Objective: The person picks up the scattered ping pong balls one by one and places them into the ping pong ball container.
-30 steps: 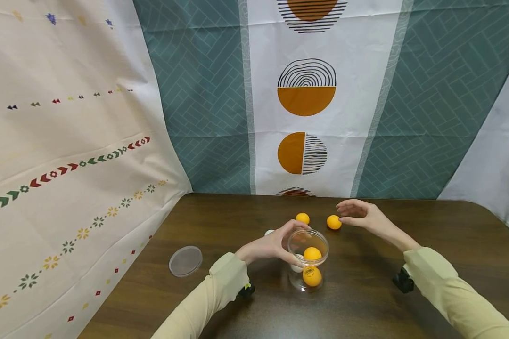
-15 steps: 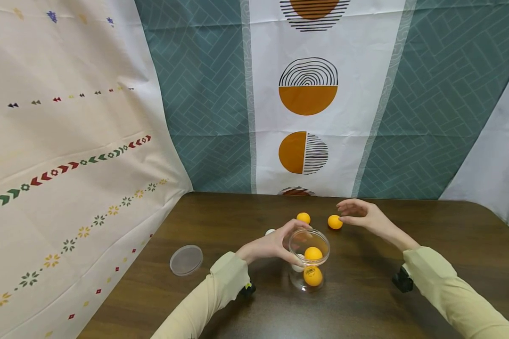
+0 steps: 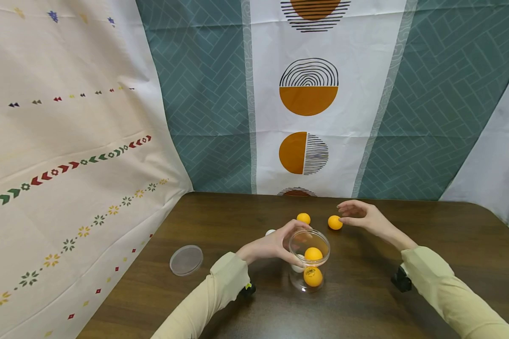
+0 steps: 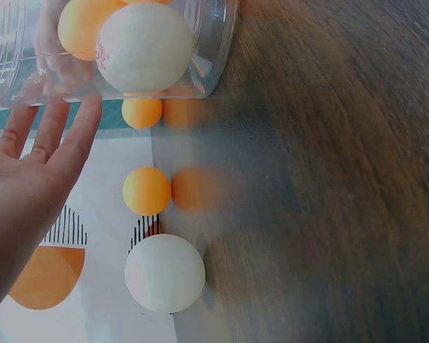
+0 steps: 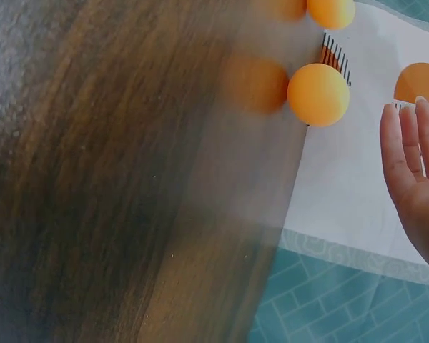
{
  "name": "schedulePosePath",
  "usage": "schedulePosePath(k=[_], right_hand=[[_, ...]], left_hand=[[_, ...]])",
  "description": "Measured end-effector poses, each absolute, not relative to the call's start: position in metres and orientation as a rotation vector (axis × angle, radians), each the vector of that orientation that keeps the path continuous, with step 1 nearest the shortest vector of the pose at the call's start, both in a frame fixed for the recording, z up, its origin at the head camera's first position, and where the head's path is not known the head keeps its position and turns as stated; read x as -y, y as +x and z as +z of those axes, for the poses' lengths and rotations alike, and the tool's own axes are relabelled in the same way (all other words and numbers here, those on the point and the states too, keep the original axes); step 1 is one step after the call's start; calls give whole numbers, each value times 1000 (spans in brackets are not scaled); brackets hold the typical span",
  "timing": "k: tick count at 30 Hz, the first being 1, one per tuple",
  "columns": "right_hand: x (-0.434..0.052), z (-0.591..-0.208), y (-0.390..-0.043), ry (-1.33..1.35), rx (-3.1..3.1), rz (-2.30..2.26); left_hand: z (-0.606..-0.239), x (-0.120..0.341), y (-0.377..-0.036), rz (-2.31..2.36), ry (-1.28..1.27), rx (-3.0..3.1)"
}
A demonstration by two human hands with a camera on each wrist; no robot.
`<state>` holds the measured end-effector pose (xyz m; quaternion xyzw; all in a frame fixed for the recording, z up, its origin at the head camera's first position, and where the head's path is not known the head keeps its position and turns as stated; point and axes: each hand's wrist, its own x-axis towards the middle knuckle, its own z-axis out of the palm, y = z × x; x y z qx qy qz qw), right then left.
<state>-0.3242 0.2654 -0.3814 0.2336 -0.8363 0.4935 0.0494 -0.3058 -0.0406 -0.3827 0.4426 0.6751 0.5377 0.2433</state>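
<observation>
My left hand (image 3: 275,242) holds a clear plastic jar (image 3: 318,241) near its rim, thumb in front and fingers behind. The jar stands upright and uncovered. Inside it lie two orange ping-pong balls (image 3: 313,277) and a white one (image 4: 144,48). To the right, my right hand (image 3: 360,217) hovers with relaxed, parted fingers beside a loose orange ping-pong ball (image 3: 334,222). In the right wrist view, a gap shows between the fingertips and that ball (image 5: 318,94). Another orange ball (image 3: 303,218) rests behind the jar. A white ball (image 4: 164,274) is partly hidden behind my left hand in the head view.
A round clear lid (image 3: 186,260) lies flat on the dark wooden table (image 3: 365,301), left of my left forearm. Patterned cloths (image 3: 208,117) hang behind the table and along its left side.
Almost nothing differs. My left hand keeps its grip on the jar, and my right hand stays beside the orange ball with only a very slight shift.
</observation>
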Motion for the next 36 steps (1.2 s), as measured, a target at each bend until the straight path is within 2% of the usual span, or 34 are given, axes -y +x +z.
schedulePosePath(k=[29,36], right_hand=[[-266,-388,-330,707,2522,1512],[-266,-392,-334,671,2561,1465]], left_hand=[[-386,40,-308,1474,1183,-1840],[-370,42,-297,1472,1179,-1827]])
